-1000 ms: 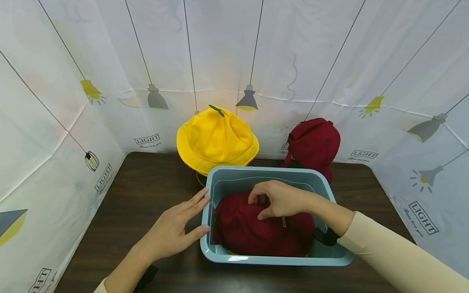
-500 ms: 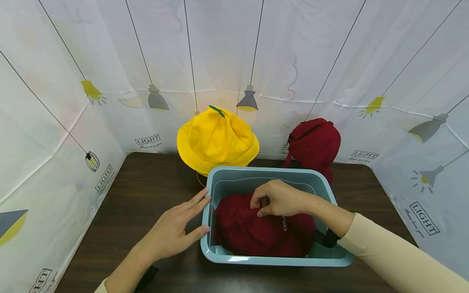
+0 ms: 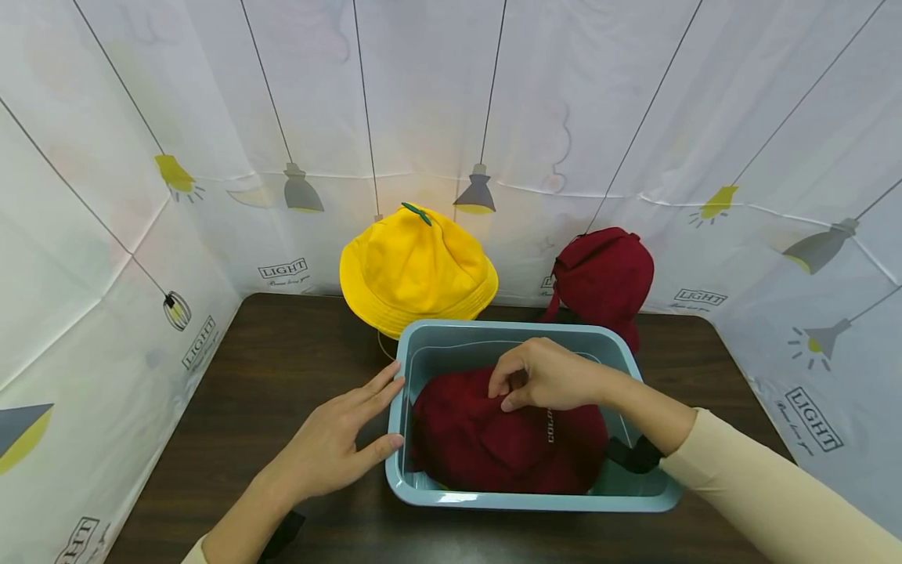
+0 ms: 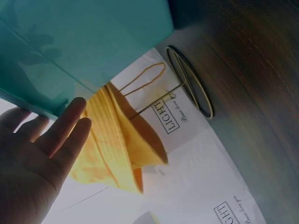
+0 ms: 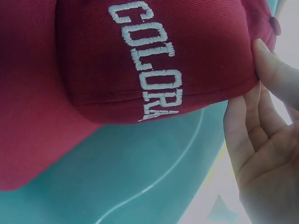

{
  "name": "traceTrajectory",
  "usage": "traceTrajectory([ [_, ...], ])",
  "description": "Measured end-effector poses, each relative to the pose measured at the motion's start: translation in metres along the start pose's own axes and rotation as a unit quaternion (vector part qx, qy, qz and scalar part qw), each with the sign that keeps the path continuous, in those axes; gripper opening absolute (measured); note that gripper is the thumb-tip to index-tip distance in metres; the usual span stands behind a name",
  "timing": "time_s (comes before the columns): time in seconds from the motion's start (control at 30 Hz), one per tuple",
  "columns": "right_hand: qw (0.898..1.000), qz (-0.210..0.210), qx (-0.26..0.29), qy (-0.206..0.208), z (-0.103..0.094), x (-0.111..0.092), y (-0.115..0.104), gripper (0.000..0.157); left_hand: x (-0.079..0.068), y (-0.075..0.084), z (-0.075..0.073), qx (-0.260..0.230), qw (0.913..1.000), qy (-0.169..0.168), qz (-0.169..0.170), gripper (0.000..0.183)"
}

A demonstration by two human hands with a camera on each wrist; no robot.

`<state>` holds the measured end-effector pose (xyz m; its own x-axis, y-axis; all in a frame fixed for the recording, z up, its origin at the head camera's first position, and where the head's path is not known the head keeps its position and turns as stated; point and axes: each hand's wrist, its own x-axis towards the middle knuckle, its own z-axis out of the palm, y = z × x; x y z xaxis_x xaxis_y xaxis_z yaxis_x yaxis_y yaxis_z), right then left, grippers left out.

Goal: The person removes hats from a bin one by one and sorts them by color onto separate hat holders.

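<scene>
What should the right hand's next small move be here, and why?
Probably lift the red cap gently upward: the right hand pinches its crown between thumb and fingers, the cap lies inside the blue bin, and the left hand touches the bin's side, which may steady it.

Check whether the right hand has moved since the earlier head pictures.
Yes: in the head view, the right hand has shifted slightly right and upward in the picture, against the unmoved blue bin.
</scene>
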<state>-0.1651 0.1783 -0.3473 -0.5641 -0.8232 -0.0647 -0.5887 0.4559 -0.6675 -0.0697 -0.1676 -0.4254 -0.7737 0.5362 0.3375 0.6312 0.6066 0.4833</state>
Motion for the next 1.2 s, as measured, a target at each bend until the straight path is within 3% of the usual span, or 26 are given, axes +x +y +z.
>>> traceTrajectory([
  [0.33,1.000,-0.011,0.017,0.022,-0.015,-0.012,-0.009,0.014,0.001,-0.001,0.002,-0.001,1.0000,0.006,0.003,0.068],
  [0.93,0.998,0.016,0.037,0.041,-0.037,-0.024,-0.025,0.014,0.000,0.001,0.001,-0.007,1.0000,0.003,-0.003,0.068],
  [1.2,0.998,-0.008,0.048,0.044,-0.044,-0.026,-0.030,0.014,0.001,0.001,0.000,-0.007,1.0000,0.002,-0.005,0.068],
])
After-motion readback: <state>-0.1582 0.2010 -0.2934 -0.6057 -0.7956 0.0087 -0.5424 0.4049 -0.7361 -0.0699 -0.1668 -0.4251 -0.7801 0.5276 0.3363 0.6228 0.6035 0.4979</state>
